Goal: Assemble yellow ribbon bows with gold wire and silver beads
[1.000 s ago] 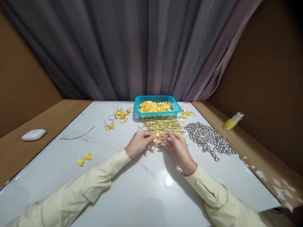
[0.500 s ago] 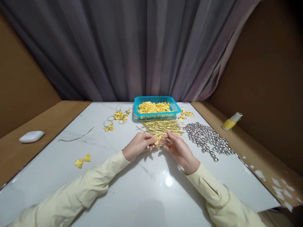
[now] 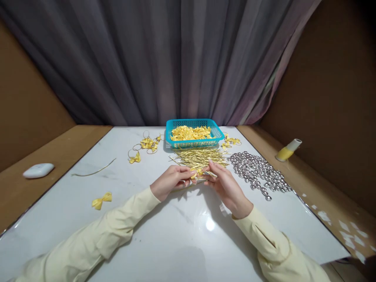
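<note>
Both forearms reach in from the person's end of the white table (image 3: 164,250), sleeves (image 3: 117,227) down to the wrists, slanting inward so that the hands nearly meet over the middle, nearer the far edge than the body. The left hand (image 3: 169,181) points toward the right edge, its back turned up and the thumb laid along the top; its grip is a pinch on a yellow bow (image 3: 193,174), which sits between the two sets of fingertips. The right hand (image 3: 229,191) comes in from the other side, thumb raised and fingers loosely apart, their tips just beside the bow; from where I stand I cannot tell whether they grasp anything. Just past the hands, toward the far edge, a heap of gold wires (image 3: 201,157) lies in front of a blue basket (image 3: 194,144) full of yellow bows. Looped pieces (image 3: 149,144) with bows lie left of the basket, and a smaller cluster (image 3: 231,141) lies to its right, near the far right corner. Silver beads (image 3: 258,170) spread along the right edge. Toward the left edge are a lone wire (image 3: 95,170) and, nearer the person, a loose bow (image 3: 102,200).
</note>
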Action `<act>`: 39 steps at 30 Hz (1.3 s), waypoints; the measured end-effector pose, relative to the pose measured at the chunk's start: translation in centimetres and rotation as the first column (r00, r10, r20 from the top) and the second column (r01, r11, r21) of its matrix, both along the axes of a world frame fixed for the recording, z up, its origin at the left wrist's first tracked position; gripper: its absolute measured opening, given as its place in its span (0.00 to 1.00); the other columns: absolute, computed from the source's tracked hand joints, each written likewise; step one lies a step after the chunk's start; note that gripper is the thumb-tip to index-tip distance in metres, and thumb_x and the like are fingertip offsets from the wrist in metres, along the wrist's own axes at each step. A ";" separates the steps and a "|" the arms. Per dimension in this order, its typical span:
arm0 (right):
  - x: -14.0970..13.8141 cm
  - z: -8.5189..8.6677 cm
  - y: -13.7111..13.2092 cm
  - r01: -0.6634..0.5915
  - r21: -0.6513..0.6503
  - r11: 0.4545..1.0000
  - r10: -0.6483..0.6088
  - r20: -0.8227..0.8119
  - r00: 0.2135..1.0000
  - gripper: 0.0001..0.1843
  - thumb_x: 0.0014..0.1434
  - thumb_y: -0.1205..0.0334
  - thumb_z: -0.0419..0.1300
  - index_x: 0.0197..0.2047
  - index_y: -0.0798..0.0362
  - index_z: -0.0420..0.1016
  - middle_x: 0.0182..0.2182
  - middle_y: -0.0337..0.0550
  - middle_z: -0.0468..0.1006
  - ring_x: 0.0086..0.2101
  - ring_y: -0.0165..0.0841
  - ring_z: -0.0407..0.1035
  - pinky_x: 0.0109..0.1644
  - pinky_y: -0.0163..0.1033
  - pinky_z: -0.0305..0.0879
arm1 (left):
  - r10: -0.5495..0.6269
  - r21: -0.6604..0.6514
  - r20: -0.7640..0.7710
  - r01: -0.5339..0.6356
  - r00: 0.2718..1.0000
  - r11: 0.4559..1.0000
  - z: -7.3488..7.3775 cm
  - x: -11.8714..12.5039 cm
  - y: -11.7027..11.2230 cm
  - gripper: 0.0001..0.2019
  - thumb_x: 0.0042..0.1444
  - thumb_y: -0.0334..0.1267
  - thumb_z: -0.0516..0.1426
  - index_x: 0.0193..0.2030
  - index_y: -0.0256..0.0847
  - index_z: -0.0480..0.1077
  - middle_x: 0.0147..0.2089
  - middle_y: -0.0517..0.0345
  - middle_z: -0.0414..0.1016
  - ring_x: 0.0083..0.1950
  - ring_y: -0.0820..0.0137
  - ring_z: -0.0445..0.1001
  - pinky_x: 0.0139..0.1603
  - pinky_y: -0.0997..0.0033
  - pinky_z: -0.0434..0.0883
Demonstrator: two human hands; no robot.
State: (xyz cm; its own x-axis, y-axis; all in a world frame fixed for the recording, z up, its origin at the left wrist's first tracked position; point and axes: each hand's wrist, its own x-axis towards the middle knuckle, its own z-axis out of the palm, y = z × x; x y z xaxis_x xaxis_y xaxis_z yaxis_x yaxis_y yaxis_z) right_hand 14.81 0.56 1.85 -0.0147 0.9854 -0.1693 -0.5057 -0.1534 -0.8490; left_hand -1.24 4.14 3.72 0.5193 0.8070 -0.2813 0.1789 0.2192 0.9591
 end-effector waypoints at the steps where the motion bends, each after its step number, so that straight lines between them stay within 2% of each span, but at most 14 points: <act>1: 0.0 0.0 0.0 -0.001 0.001 1.000 0.001 -0.011 1.000 0.16 0.45 0.49 0.63 0.27 0.54 0.69 0.31 0.39 0.72 0.32 0.32 0.70 0.29 0.33 0.62 | -0.002 -0.005 0.001 0.002 1.000 1.000 0.0 0.0 0.0 0.13 0.48 0.45 0.56 0.27 0.35 0.68 0.26 0.61 0.65 0.24 0.79 0.58 0.22 0.80 0.55; 6: 0.0 0.0 -0.2 -0.016 0.016 1.000 0.017 -0.042 0.999 0.16 0.45 0.48 0.62 0.27 0.53 0.69 0.31 0.38 0.72 0.33 0.32 0.69 0.31 0.33 0.63 | 0.005 -0.029 0.023 -0.004 1.000 1.000 -0.3 0.0 0.2 0.12 0.47 0.44 0.57 0.26 0.34 0.67 0.25 0.61 0.65 0.22 0.80 0.56 0.20 0.80 0.53; 10: 0.0 0.1 -0.2 -0.011 0.025 1.000 0.012 -0.056 0.998 0.14 0.47 0.50 0.62 0.26 0.54 0.70 0.30 0.37 0.71 0.32 0.31 0.69 0.31 0.33 0.62 | 0.029 -0.025 0.036 -0.028 0.999 0.999 -0.4 0.1 0.3 0.11 0.47 0.43 0.58 0.26 0.35 0.69 0.26 0.61 0.67 0.23 0.80 0.58 0.23 0.80 0.55; 14: 0.1 0.2 -0.2 -0.022 0.023 0.999 0.023 -0.053 0.998 0.13 0.47 0.52 0.62 0.26 0.54 0.69 0.29 0.36 0.70 0.32 0.30 0.69 0.30 0.32 0.61 | 0.031 0.054 -0.004 -0.031 1.000 0.998 -0.3 0.2 0.2 0.11 0.48 0.42 0.57 0.25 0.35 0.69 0.23 0.63 0.64 0.23 0.80 0.57 0.23 0.79 0.54; 20: -0.1 0.0 -0.1 -0.028 0.029 0.999 0.030 -0.074 0.997 0.17 0.46 0.49 0.62 0.25 0.55 0.68 0.26 0.36 0.69 0.30 0.28 0.67 0.28 0.31 0.58 | 0.038 0.215 -0.097 -0.016 0.995 0.977 -0.1 0.5 -0.1 0.15 0.49 0.45 0.56 0.22 0.34 0.70 0.19 0.64 0.60 0.19 0.80 0.50 0.19 0.77 0.46; 22: -0.3 0.1 -0.1 -0.050 0.030 0.998 0.052 -0.094 0.994 0.17 0.45 0.48 0.62 0.25 0.55 0.69 0.26 0.36 0.69 0.29 0.28 0.67 0.28 0.31 0.57 | 0.045 0.232 -0.103 -0.020 0.994 0.972 -0.3 0.6 -0.1 0.15 0.49 0.46 0.55 0.22 0.34 0.70 0.18 0.64 0.59 0.19 0.80 0.50 0.19 0.77 0.46; 27: -0.3 0.3 -0.2 -0.098 0.069 0.993 0.103 -0.065 0.993 0.17 0.46 0.48 0.61 0.25 0.55 0.69 0.25 0.37 0.71 0.27 0.29 0.68 0.28 0.32 0.56 | 0.045 0.130 -0.066 -0.037 0.997 0.991 -0.9 0.7 -0.2 0.16 0.48 0.46 0.56 0.21 0.34 0.68 0.20 0.63 0.60 0.21 0.79 0.51 0.20 0.76 0.46; 33: 0.3 0.1 0.2 -0.017 0.033 0.999 0.015 0.050 0.999 0.16 0.45 0.49 0.62 0.26 0.55 0.69 0.28 0.38 0.70 0.28 0.29 0.66 0.25 0.31 0.54 | 0.116 0.158 -0.067 -0.104 0.991 0.982 -0.3 0.7 -0.4 0.15 0.48 0.47 0.57 0.23 0.35 0.68 0.20 0.66 0.55 0.22 0.78 0.47 0.22 0.75 0.44; 39: 0.2 0.3 0.1 -0.004 0.070 0.998 0.005 -0.012 1.000 0.15 0.45 0.50 0.62 0.24 0.55 0.69 0.28 0.39 0.69 0.32 0.32 0.68 0.31 0.34 0.61 | 0.080 -0.011 0.016 -0.080 0.997 0.997 -0.5 0.6 -0.3 0.14 0.47 0.47 0.58 0.29 0.36 0.71 0.26 0.62 0.63 0.27 0.76 0.57 0.27 0.76 0.53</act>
State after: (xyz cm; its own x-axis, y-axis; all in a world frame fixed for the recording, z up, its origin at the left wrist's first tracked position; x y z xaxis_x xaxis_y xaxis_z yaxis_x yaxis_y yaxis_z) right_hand 15.05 0.71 2.12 -0.0207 0.9948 -0.0999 -0.5159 -0.0963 -0.8512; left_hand -0.65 3.82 3.22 0.4577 0.8432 -0.2818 0.1441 0.2424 0.9594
